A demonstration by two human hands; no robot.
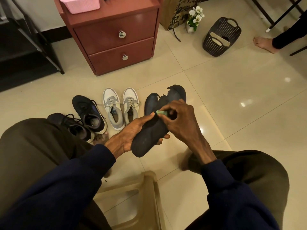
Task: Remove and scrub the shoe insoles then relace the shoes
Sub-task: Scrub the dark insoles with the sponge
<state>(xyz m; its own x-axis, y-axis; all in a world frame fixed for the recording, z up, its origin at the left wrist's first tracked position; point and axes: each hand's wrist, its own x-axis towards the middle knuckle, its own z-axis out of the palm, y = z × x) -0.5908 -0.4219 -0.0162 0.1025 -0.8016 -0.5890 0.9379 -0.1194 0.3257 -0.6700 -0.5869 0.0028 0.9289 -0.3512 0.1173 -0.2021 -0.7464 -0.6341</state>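
Gripping the dark foam insole (150, 133) from below, the left hand (131, 135) has its thumb over the insole's left edge and fingertips poking out under the right edge. Right hand (180, 118) is clenched around a small pale-green scrubber (162, 112), pressing it on the insole's top face; most of the scrubber is hidden in the fingers, so its shape is hard to make out. Insole toe end is ragged and torn. Just behind it sits a second dark insole (151, 102), partly covered by the held one; cannot tell whether it is held or lying on the floor.

Glossy beige tiled floor (216, 90) all around. Beige plastic stool (132, 201) shows between the knees, cut off at the bottom edge.

Left of the hands on the floor: pair of white-and-grey laced sneakers (121, 108), then a pair of black laced sneakers (83, 118), the nearer one partly hidden by the left knee.

Further back: reddish-brown two-drawer cabinet (114, 40) carrying a pink plastic basket (79, 4), cropped at the top. Right of it, a patterned paper bag (177, 14), a small pot of white flowers (195, 17) and a dark slotted plastic basket (221, 37). Another person's bare foot (264, 44) at the right edge.
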